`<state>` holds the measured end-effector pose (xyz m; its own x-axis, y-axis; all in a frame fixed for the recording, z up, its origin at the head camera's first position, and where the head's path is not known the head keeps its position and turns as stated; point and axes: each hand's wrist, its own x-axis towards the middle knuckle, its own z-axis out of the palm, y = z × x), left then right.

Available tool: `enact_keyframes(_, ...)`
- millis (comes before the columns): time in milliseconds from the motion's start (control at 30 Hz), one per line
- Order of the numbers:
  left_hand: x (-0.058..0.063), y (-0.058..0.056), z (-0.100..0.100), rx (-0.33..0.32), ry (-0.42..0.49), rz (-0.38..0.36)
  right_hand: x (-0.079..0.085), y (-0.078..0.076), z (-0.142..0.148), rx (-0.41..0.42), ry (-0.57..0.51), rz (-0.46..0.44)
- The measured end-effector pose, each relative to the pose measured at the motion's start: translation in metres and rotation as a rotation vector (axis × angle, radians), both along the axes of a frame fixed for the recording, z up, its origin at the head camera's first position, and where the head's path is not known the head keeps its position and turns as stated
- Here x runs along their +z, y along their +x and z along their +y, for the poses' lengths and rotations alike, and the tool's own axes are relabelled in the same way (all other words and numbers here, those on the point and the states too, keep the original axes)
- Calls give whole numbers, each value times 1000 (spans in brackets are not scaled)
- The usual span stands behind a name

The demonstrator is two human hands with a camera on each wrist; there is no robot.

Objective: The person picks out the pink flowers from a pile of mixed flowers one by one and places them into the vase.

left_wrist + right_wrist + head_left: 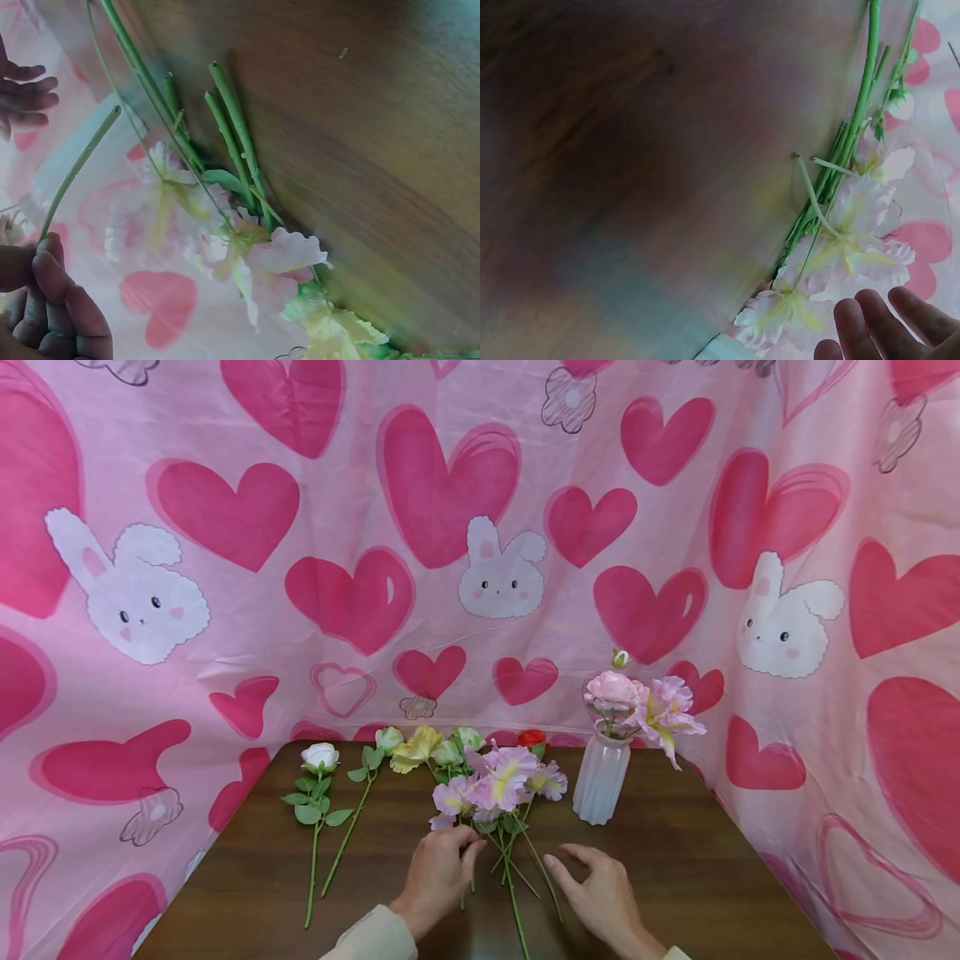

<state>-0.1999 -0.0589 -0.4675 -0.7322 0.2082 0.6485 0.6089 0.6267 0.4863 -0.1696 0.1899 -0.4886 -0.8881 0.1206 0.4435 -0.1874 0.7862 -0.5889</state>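
Observation:
My left hand pinches a thin green stem between thumb and fingers, its cut end sticking out past the fingertips. Whatever flower tops that stem is hidden by the hand in the left wrist view. Just beyond, lilac ruffled flowers with yellow centres lie in a pile, their stems crossing toward the table's front edge. To the right of these stems, my right hand hovers with fingers apart and nothing in them. The right wrist view shows its fingers close to the lilac petals.
A white ribbed vase holding pink and lilac flowers stands at the back right of the brown table. On the left lies a white rose. Yellow flowers and a red flower lie behind the pile.

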Motion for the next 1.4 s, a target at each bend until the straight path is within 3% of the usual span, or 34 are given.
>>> enact_keyframes(400, -2, 3, 9, -26, -17, 61, 2, 0, -11, 22, -87, 104)
enact_keyframes(833, -6, 5, 17, -53, -30, 93, 13, -2, -24, 53, -222, 31)
enact_keyframes(1133, -7, 9, 23, -65, -41, 57, 19, -4, -31, 75, -278, 17)
enact_keyframes(1400, -8, 11, 26, -75, -47, 99, 23, -5, -37, 90, -328, 17)
